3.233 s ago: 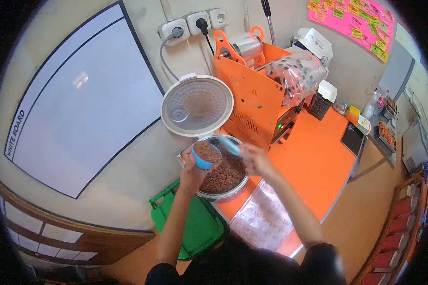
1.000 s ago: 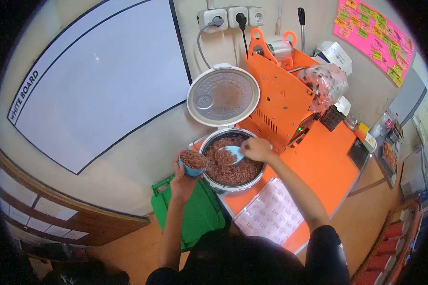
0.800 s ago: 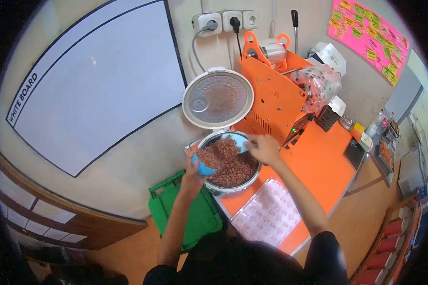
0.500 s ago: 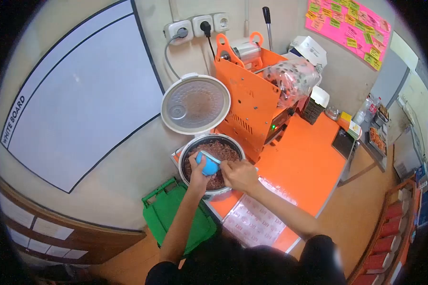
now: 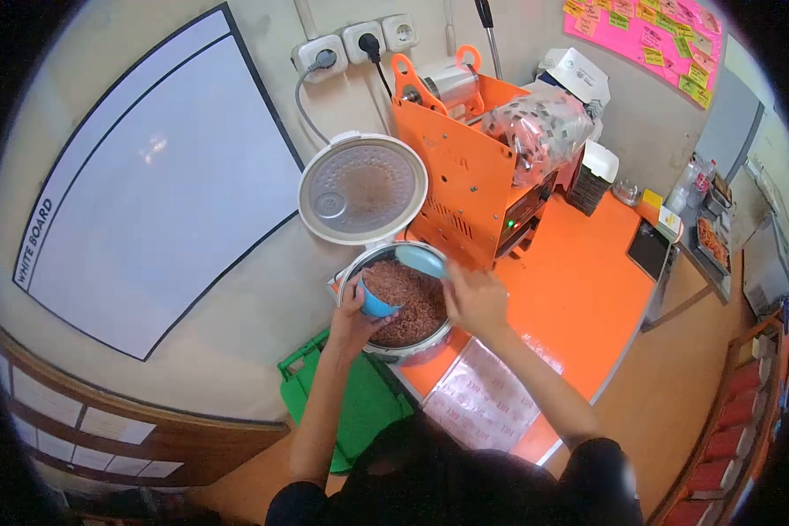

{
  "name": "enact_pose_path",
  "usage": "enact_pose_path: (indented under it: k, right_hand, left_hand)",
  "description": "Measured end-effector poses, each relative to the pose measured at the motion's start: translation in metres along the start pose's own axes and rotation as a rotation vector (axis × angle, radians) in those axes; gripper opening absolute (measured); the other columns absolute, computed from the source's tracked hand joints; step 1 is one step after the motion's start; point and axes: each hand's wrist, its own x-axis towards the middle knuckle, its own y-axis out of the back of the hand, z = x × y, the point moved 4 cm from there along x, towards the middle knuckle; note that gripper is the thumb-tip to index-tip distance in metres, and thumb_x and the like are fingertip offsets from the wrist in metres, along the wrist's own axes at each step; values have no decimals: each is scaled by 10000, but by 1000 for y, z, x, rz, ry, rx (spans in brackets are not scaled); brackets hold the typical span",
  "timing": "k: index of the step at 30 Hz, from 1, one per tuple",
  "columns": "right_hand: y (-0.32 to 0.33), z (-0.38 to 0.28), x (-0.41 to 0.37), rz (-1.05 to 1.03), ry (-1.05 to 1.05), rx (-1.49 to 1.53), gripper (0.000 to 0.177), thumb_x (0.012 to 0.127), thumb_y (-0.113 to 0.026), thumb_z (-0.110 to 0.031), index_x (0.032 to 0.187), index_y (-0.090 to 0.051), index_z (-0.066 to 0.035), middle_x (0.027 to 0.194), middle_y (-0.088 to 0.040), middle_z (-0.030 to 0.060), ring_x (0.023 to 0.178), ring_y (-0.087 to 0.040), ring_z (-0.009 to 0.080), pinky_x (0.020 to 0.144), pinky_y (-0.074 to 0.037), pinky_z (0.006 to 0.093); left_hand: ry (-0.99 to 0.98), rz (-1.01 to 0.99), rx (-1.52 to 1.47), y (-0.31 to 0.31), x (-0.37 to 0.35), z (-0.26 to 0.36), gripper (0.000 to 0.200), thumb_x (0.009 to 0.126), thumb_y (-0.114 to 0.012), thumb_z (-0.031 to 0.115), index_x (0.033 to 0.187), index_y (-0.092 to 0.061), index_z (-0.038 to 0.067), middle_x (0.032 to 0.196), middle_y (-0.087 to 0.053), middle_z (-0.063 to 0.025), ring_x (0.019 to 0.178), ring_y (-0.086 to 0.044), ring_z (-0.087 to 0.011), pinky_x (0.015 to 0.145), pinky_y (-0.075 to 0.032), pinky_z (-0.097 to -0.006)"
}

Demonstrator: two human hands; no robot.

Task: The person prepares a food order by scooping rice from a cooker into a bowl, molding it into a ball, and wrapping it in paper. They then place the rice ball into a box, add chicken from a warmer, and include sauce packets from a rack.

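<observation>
My left hand (image 5: 349,328) grips a small blue cup (image 5: 378,307), tilted over the open rice cooker (image 5: 405,353). Brownish-red rice (image 5: 416,320) fills much of the pot, and the cup's mouth overlaps it in this view. In my right hand (image 5: 479,304) is a pale blue rice paddle (image 5: 420,261), its fingers closed round the handle. The paddle's flat blade hangs above the far side of the pot, slightly blurred. Behind the pot, the cooker's lid (image 5: 364,191) stands raised against the wall.
An orange machine (image 5: 456,180) with a film roll stands right behind the cooker. Printed plastic sheets (image 5: 482,399) lie on the orange table (image 5: 579,289) near my right forearm. Below the table's left edge is a green bin (image 5: 359,408). A black tablet-like object (image 5: 650,250) sits farther right.
The paddle has come away from the cup and risen toward the pot's far rim with my right hand. The cup has tipped, so its opening shows.
</observation>
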Motion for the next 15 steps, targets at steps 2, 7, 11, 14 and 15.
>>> enact_pose_path:
  k: [2, 7, 11, 14, 15]
  right_hand:
    - [13, -4, 17, -270, -339, 302, 231, 886, -594, -228, 1069, -607, -87, 846, -651, 84, 731, -643, 282, 683, -497, 377]
    - [-61, -15, 3, -132, -344, 1089, 263, 926, -593, -260, 1092, -634, -59, 1019, -682, 176, 993, -650, 348, 884, -483, 402]
    - [-46, -56, -10, -281, -496, 1052, 244, 935, -581, -240, 1073, -637, -47, 1098, -669, 167, 1059, -637, 317, 905, -471, 397]
    - [-55, -61, -21, -231, -502, 1114, 228, 944, -575, -232, 1049, -634, -38, 1081, -671, 157, 1052, -637, 296, 896, -470, 380]
    - [-63, -58, -22, -203, -482, 1160, 220, 948, -573, -224, 1039, -632, -33, 1061, -673, 152, 1034, -639, 284, 888, -470, 369]
  left_hand:
    - [-137, -59, 150, 0, -4, 4, 505, 952, -535, 354, 1397, -357, 194, 1360, -449, -75, 1095, -562, -311, 829, -506, -446]
    - [-132, -82, -76, -9, -5, 0, 500, 954, -544, 326, 1388, -325, 211, 1364, -417, -60, 1202, -487, -268, 868, -500, -434]
    - [-213, -30, 1, -1, -3, -5, 450, 970, -534, 290, 1348, -307, 198, 1332, -408, -70, 1221, -463, -248, 903, -489, -426]
    - [-224, 42, 171, -9, -9, 1, 408, 982, -520, 257, 1321, -304, 187, 1323, -391, -77, 1238, -440, -240, 926, -482, -425]
    - [-229, 66, 231, -14, -7, 6, 395, 986, -516, 246, 1313, -305, 183, 1323, -383, -79, 1244, -432, -238, 933, -480, -424]
